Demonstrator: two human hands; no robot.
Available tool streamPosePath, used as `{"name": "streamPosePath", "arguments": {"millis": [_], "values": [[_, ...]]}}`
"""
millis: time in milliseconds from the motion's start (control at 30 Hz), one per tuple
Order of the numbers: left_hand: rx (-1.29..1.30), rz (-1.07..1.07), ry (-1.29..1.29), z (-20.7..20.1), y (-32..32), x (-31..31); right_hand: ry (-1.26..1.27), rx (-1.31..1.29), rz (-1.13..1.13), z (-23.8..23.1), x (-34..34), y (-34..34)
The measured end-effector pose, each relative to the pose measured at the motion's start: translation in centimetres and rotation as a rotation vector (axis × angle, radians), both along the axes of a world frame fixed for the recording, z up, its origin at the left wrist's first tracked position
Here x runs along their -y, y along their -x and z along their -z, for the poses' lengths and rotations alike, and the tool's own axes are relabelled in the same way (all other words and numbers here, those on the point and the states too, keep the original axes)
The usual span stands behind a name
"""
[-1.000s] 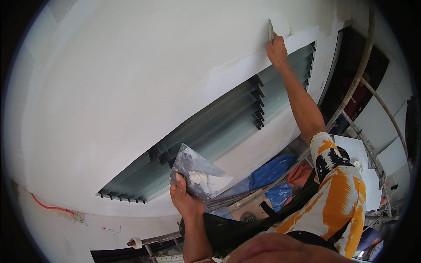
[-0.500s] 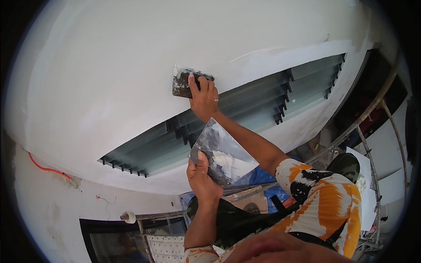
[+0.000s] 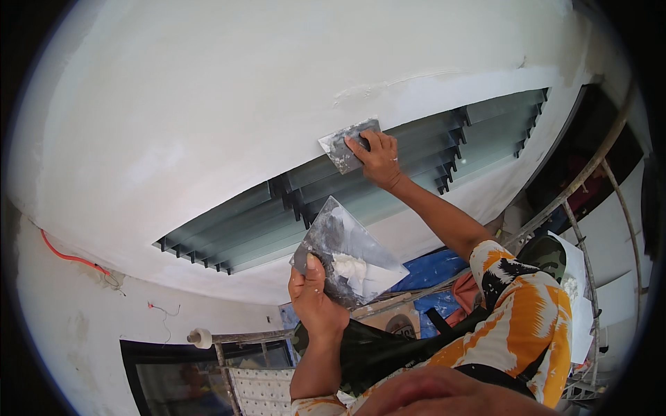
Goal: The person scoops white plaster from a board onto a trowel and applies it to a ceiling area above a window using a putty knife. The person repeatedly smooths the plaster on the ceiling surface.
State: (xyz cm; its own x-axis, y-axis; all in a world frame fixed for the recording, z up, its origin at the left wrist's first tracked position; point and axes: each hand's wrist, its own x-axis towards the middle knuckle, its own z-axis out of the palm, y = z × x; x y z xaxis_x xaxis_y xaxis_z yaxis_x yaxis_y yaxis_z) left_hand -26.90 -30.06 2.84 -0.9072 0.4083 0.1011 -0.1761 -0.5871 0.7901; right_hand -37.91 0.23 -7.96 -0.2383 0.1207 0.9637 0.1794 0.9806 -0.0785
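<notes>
My left hand point(image 3: 320, 301) grips a flat metal plate point(image 3: 357, 239) by its corner, thumb on top. A lump of white putty point(image 3: 349, 267) lies on the plate's face. Above and to the right, my right hand point(image 3: 380, 159) is closed around a putty-smeared, flat rectangular scraper point(image 3: 340, 145). That scraper is at the upper edge of the louvre window point(image 3: 409, 159); whether its blade touches the wall I cannot tell. On the white wall point(image 3: 208, 104) just above, a rough streak of putty point(image 3: 368, 89) stands out.
Metal scaffold tubes point(image 3: 579, 180) run along the right. Low in the middle lie blue sheeting point(image 3: 433, 270) and a sandal point(image 3: 400, 324). An orange conduit point(image 3: 69, 261) and loose wires stick out of the left wall, above a dark-framed opening point(image 3: 128, 374).
My right hand has moved right and slightly down with the scraper, from the plain wall to the window's upper edge. A rough putty streak now shows there. My left hand has dropped slightly.
</notes>
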Motion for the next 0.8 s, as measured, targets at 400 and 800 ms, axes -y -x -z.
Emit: {"name": "streamPosePath", "arguments": {"millis": [400,800], "values": [[0.071,-0.027,0.012,0.8,0.6,0.0,0.452,-0.217,0.118,-4.6,5.4,6.7],[0.072,0.027,0.003,0.5,2.0,0.6,0.278,-0.242,0.138,-5.9,-0.8,0.5]]}}
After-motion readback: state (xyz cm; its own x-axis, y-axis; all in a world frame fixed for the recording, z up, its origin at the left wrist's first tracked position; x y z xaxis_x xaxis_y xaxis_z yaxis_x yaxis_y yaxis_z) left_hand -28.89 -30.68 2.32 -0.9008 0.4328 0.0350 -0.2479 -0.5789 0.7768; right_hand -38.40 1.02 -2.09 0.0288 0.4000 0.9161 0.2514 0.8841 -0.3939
